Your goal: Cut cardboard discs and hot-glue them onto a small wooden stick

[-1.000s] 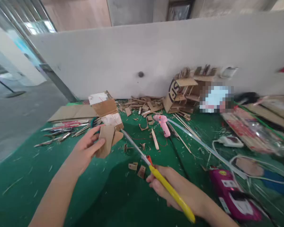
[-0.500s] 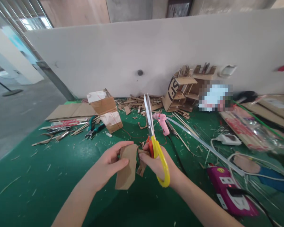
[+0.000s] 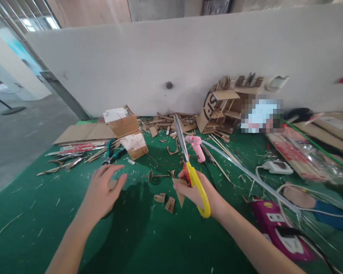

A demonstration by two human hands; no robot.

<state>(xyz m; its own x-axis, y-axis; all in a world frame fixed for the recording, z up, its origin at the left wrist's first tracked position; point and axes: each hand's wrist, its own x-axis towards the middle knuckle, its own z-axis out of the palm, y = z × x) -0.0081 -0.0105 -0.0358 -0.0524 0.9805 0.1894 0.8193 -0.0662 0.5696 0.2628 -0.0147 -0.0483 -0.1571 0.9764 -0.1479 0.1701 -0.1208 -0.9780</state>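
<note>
My left hand hovers over the left part of the green table, fingers apart. A bit of brown cardboard shows behind its thumb; most of it is hidden. In my right hand are yellow-handled scissors, their blades pointing up and away, and a small pointed cardboard piece pinched between thumb and fingers. Two small cut cardboard pieces lie just left of this hand. Beyond them is a thin stick with a small cardboard part on it.
A folded cardboard box stands behind my left hand, by teal-handled pliers. A pink glue gun lies beyond the scissors. Cardboard scraps, a small cardboard shelf, a purple power strip and loose cables surround the workspace.
My left hand has let go of the larger cardboard piece in front of me and moved left, fingers spreading. The right hand keeps the scissors and a cardboard piece; the small pieces on the table are now uncovered.
</note>
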